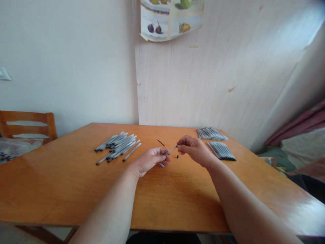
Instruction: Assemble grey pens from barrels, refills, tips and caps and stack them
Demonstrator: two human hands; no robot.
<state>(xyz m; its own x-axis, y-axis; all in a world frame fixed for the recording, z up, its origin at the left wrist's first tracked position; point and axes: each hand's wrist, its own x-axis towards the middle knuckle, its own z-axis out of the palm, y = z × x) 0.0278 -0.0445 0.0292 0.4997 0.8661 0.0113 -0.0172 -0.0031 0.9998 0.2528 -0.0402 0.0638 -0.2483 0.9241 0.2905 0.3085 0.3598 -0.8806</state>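
Observation:
My left hand (154,158) is closed around a whitish pen barrel (171,150) that slants up to the right. At the barrel's far end, my right hand (192,146) pinches a small dark end piece; the fingertips hide most of it. Behind the barrel a thin dark pen refill (161,143) lies on the table, its near end partly covered by the left fingers. A small black plug (177,156) sits on the table just below the right fingertips.
Left on the wooden table (76,189) lies a loose pile of grey pens (122,145) with black ends. At right are a row of pens (221,150) and, behind it, a bundle of pens (212,133). A wooden chair (27,120) stands at far left.

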